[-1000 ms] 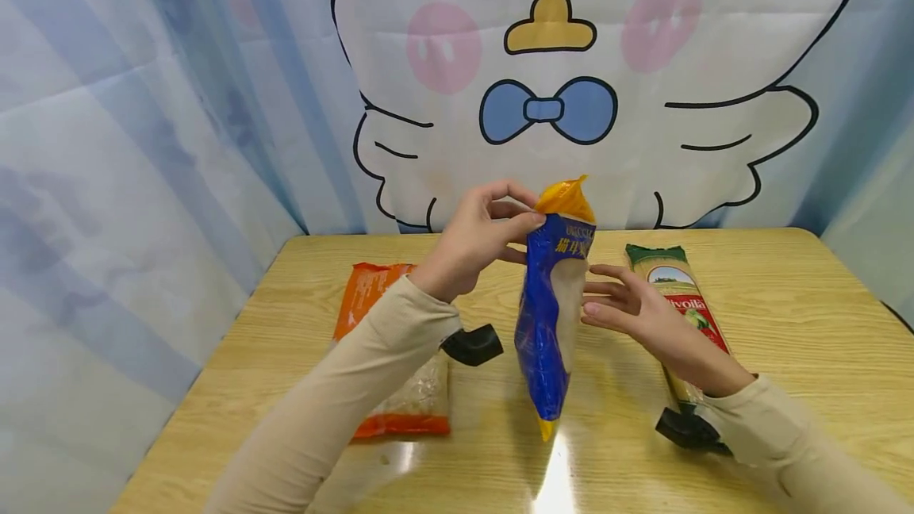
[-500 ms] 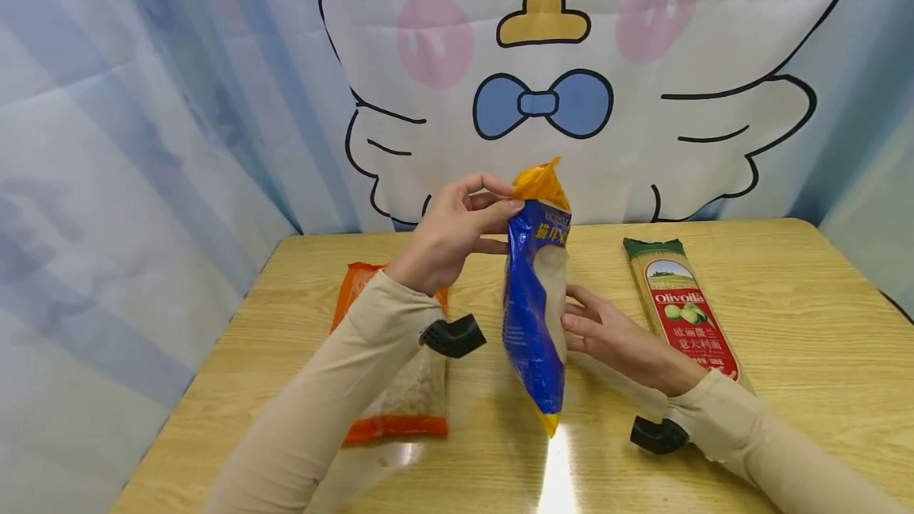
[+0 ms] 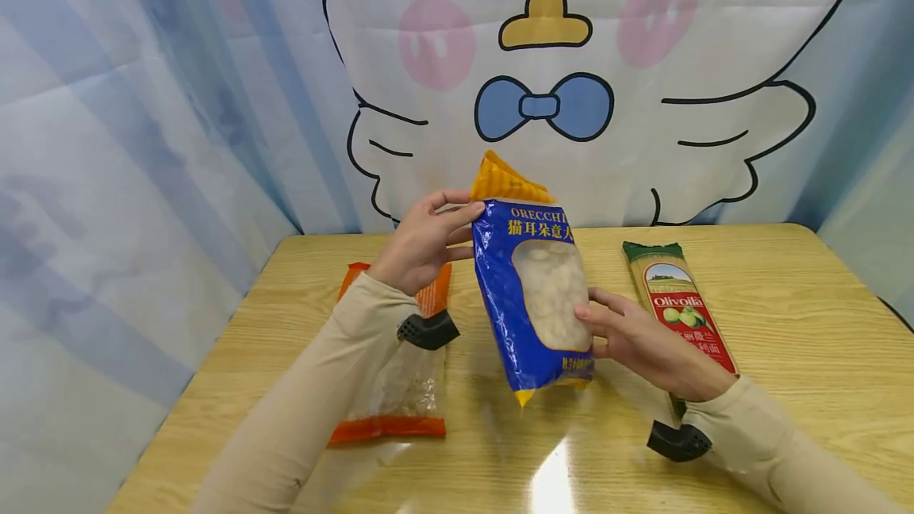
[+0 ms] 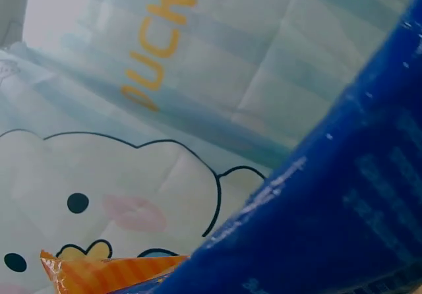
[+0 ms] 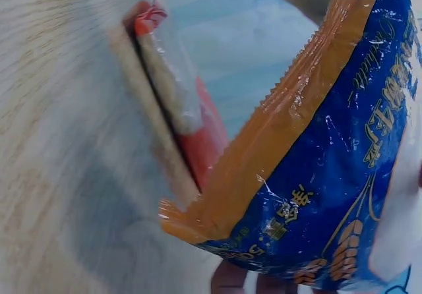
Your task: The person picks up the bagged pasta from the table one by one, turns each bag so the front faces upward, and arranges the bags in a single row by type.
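Note:
A blue bag of orecchiette pasta [image 3: 503,331] with an orange top flap and a clear window is held up over the table, slightly tilted, its printed front facing the head view. My left hand [image 3: 421,240] pinches its upper left edge, thumb in front and fingers behind. At the lower right edge my right hand [image 3: 643,339] holds it, thumb on the window side. The left wrist view shows the bag's blue side [image 4: 330,195] close up. In the right wrist view its orange bottom seal [image 5: 283,122] crosses the picture, with fingertips [image 5: 231,277] under the bag.
An orange-ended clear bag [image 3: 400,427] lies on the wooden table [image 3: 236,395] at left, partly behind my left forearm. A pack of Olivoilà spaghetti [image 3: 678,300] lies at right, partly behind my right hand. A cartoon-printed curtain [image 3: 628,165] hangs behind the table.
The pasta bag has turned from nearly edge-on to show its front. My left hand has moved left with it. My right hand has come down to the bag's lower right edge.

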`<state>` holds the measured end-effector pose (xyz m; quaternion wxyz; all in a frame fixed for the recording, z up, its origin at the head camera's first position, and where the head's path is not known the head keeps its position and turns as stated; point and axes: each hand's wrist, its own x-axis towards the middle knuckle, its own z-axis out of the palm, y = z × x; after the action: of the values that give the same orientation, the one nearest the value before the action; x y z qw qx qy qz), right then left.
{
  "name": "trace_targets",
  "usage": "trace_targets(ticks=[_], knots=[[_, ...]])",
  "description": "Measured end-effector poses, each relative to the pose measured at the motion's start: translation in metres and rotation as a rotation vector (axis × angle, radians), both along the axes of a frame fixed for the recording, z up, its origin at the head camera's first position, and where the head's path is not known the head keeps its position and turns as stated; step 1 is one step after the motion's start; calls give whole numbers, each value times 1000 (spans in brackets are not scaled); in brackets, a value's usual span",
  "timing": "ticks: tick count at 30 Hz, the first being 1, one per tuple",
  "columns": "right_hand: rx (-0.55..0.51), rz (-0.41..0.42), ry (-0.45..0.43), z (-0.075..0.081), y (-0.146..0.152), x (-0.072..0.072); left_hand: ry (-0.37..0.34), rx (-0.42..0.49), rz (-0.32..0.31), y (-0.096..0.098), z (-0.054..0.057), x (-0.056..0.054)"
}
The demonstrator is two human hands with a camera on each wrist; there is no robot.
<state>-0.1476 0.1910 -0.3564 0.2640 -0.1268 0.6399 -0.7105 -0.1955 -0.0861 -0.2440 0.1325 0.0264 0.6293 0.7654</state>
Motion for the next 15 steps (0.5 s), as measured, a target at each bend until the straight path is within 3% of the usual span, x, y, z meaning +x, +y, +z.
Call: trace_targets(ticks=[5, 9, 15], knots=[[99, -7, -9, 10, 6, 1, -35, 0, 49, -7, -15, -7], [188, -73, -4, 15, 11, 2, -67, -6, 68, -10, -26, -10], [308, -108, 62, 17, 11, 6, -149, 1, 109, -8, -45, -13]])
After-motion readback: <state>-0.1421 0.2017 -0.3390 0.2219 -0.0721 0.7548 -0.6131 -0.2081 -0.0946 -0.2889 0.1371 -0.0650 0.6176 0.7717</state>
